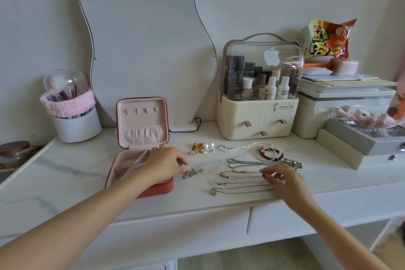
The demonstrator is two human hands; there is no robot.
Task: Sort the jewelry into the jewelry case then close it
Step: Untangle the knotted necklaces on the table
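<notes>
Fingers (183, 163) of left hand (163, 163) curl loosely, tips just above a small silver jewelry cluster (192, 172) right beside the jewelry case (140, 155); can't tell if they grip anything. Right hand (282, 180), farther right of case, fingers spread and bent over thin chain necklaces (241, 184), tips touching or nearly; no firm hold visible. Case sits open on white tabletop (76, 173), lid upright, pink compartments look empty. Behind the silver cluster, right of case: gold and pearl earrings (201, 148). Farther right: pearl strand (247, 146), red bead bracelets (270, 153), thick silver chain (252, 162). Cosmetics organizer (258, 103) stands behind these, well right of case.
</notes>
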